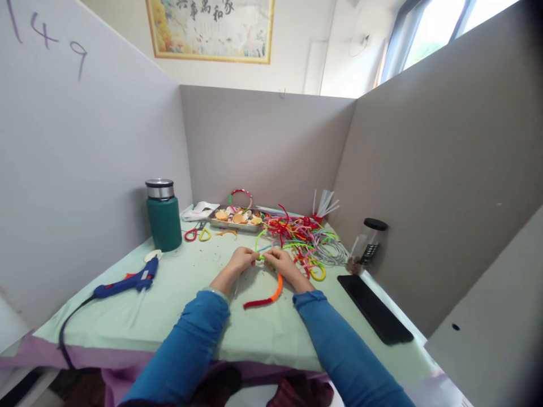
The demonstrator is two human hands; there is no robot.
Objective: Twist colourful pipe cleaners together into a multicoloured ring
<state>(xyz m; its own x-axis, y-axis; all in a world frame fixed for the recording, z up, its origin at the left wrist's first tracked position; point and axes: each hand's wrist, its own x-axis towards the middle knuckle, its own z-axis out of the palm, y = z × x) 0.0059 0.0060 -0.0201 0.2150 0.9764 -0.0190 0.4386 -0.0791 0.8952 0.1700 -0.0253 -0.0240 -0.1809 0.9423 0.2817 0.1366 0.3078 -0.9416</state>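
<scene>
My left hand (243, 260) and my right hand (281, 264) are close together above the middle of the table, fingers pinched. Between them runs a bright green pipe cleaner (261, 258), and a thin green end rises above my left fingers. From under my right hand curves a thick fuzzy strip (278, 289), orange and then dark red towards its free end. It seems joined to the green part, but my right hand hides the junction. Just beyond my hands lies a tangled heap of coloured pipe cleaners (292, 229).
At the back stands a metal tray (237, 226) of round pieces, with a coloured hoop (241, 190) behind. Scissors (204, 234), a green flask (163, 217) and a blue glue gun (127, 282) lie left. A black phone-like slab (375, 308) and clear jar (368, 243) are right.
</scene>
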